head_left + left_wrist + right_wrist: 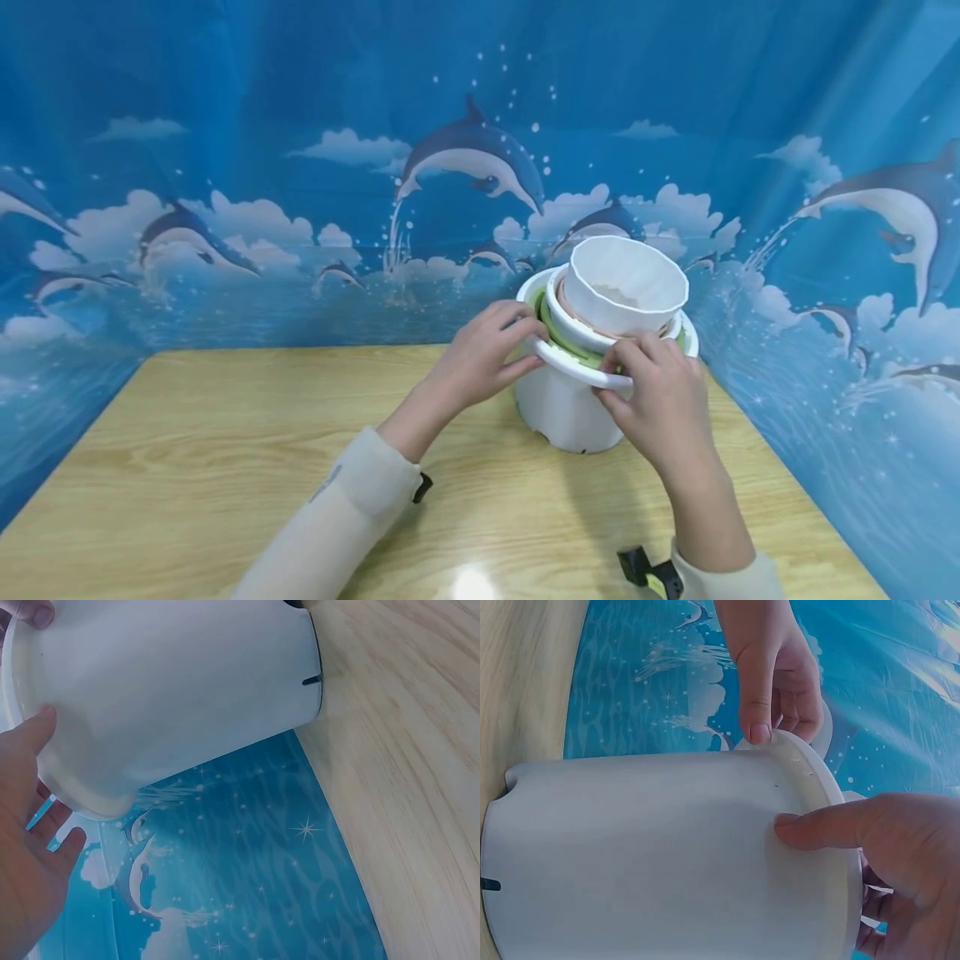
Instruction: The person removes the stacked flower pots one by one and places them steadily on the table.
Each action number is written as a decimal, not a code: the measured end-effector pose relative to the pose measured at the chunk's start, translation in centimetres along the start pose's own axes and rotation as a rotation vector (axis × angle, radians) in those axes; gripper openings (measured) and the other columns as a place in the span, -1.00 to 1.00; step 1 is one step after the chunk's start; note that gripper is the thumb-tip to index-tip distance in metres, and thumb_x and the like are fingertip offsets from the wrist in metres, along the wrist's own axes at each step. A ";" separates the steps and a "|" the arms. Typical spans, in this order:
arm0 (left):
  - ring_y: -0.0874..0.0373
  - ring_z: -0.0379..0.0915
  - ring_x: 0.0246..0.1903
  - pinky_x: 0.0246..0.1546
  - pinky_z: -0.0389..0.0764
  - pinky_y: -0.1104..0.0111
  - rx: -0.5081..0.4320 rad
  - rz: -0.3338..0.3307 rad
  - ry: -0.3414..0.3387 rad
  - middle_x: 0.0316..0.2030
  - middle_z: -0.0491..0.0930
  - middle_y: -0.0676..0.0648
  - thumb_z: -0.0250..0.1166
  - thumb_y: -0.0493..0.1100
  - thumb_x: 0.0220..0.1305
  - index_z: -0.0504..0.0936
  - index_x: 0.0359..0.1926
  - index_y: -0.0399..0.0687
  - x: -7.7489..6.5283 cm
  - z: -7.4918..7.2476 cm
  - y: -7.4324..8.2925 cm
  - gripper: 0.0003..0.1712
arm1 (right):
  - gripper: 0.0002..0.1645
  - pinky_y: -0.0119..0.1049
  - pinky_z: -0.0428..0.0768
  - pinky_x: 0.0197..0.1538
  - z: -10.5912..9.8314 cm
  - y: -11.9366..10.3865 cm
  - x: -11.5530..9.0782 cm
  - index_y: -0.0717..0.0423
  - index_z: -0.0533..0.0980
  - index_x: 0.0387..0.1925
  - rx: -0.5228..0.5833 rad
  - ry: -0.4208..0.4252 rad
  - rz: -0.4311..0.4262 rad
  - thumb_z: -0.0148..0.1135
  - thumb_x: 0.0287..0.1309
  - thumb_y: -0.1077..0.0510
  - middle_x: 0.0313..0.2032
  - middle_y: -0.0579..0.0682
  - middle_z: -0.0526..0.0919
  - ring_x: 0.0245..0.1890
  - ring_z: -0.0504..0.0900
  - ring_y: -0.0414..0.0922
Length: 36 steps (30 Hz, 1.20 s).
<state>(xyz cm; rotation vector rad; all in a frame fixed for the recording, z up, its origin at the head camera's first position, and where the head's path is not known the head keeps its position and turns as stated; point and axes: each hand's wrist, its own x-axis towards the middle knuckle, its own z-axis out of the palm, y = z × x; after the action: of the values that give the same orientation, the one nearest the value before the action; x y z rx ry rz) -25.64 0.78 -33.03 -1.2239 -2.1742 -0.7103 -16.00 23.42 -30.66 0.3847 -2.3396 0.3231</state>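
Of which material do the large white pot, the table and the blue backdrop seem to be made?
Large white pot: probably plastic, smooth and satin; its thick rim and base notches suggest moulding.
Table: wood or wood-look laminate, somewhat glossy; grain and a bright reflection show.
Blue backdrop: perhaps printed plastic sheet or coated cloth, shiny; folds and highlights show.

Left hand (483, 354) pinching, thumb (521, 367) below fingers (517, 332), right hand (663, 400) pinching likewise, both forearms (420, 418) stretched forward

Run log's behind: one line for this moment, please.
left hand: grips outer white pot at rim | right hand: grips same rim | smaller containers: nested inside
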 end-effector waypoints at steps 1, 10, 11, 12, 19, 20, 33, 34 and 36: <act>0.15 0.36 0.23 0.26 0.41 0.31 0.000 -0.003 -0.007 0.06 0.53 0.05 0.38 0.02 0.28 0.60 0.00 0.09 -0.2 -0.1 0.0 -0.69 | -0.55 0.05 0.37 -0.30 0.0 -0.1 0.0 -0.04 0.48 -0.47 0.001 -0.001 -0.006 0.63 -0.34 0.26 -0.39 -0.08 0.54 -0.32 0.51 0.06; 0.18 0.34 0.22 0.27 0.40 0.35 -0.011 -0.025 -0.018 0.03 0.50 0.07 0.39 -0.02 0.29 0.59 -0.01 0.10 -1.3 -1.1 0.5 -0.71 | -0.48 -0.01 0.38 -0.28 0.2 -0.5 0.0 -0.07 0.45 -0.48 0.047 -0.031 -0.027 0.69 -0.39 0.19 -0.39 -0.12 0.50 -0.32 0.48 0.00; 0.18 0.34 0.21 0.26 0.41 0.34 -0.011 -0.027 -0.017 0.03 0.50 0.08 0.39 -0.02 0.28 0.59 -0.02 0.10 -1.5 -1.2 0.6 -0.71 | -0.48 -0.02 0.37 -0.29 0.2 -0.5 0.0 -0.07 0.44 -0.48 0.047 -0.035 -0.032 0.70 -0.39 0.18 -0.40 -0.12 0.49 -0.33 0.47 -0.01; 0.18 0.34 0.21 0.25 0.42 0.34 -0.011 -0.029 -0.017 0.02 0.49 0.08 0.40 -0.02 0.28 0.59 -0.02 0.09 -1.6 -1.3 0.7 -0.71 | -0.48 -0.04 0.35 -0.29 0.2 -0.5 0.0 -0.08 0.44 -0.48 0.049 -0.039 -0.036 0.70 -0.39 0.17 -0.41 -0.13 0.47 -0.34 0.46 -0.02; 0.18 0.40 0.05 0.06 0.51 0.32 0.004 -0.024 0.005 -0.05 0.49 0.06 0.38 -0.02 0.29 0.59 -0.09 0.07 -2.6 -1.7 1.3 -0.76 | -0.51 -0.14 0.29 -0.31 0.1 -0.7 -0.1 -0.12 0.42 -0.47 0.062 -0.064 -0.078 0.66 -0.32 0.12 -0.43 -0.17 0.40 -0.38 0.39 -0.06; 0.18 0.40 0.02 0.03 0.52 0.32 0.007 -0.023 0.013 -0.07 0.49 0.06 0.38 -0.03 0.29 0.59 -0.11 0.07 -2.7 -1.8 1.4 -0.77 | -0.51 -0.15 0.28 -0.31 0.1 -0.8 -0.2 -0.12 0.42 -0.47 0.066 -0.065 -0.084 0.66 -0.33 0.12 -0.43 -0.17 0.39 -0.39 0.38 -0.07; 0.13 0.34 -0.10 -0.08 0.49 0.30 0.067 -0.038 0.065 -0.19 0.48 0.07 0.42 -0.09 0.22 0.55 -0.20 0.04 -4.3 -2.8 2.6 -0.78 | -0.50 -0.20 0.25 -0.32 -0.1 -2.1 -0.4 -0.13 0.40 -0.47 0.096 -0.077 -0.143 0.64 -0.36 0.10 -0.41 -0.22 0.39 -0.38 0.34 -0.13; 0.14 0.34 -0.11 -0.09 0.49 0.29 0.071 -0.041 0.068 -0.19 0.48 0.07 0.42 -0.09 0.22 0.55 -0.21 0.04 -4.4 -2.9 2.7 -0.78 | -0.50 -0.20 0.24 -0.32 -0.1 -2.2 -0.4 -0.14 0.40 -0.47 0.097 -0.079 -0.143 0.64 -0.36 0.10 -0.40 -0.22 0.39 -0.37 0.34 -0.14; 0.14 0.33 -0.13 -0.11 0.48 0.29 0.076 -0.049 0.071 -0.20 0.47 0.08 0.42 -0.09 0.22 0.54 -0.22 0.06 -4.7 -3.2 2.9 -0.78 | -0.50 -0.21 0.23 -0.31 -0.1 -2.5 -0.5 -0.14 0.40 -0.47 0.102 -0.088 -0.147 0.63 -0.35 0.11 -0.39 -0.22 0.39 -0.37 0.33 -0.15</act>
<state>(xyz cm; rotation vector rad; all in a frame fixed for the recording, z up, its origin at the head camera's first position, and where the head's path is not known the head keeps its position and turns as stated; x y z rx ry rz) -20.39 -2.89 -33.40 -1.0935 -2.1595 -0.6741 -14.70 21.27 -30.59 0.6280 -2.3701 0.3620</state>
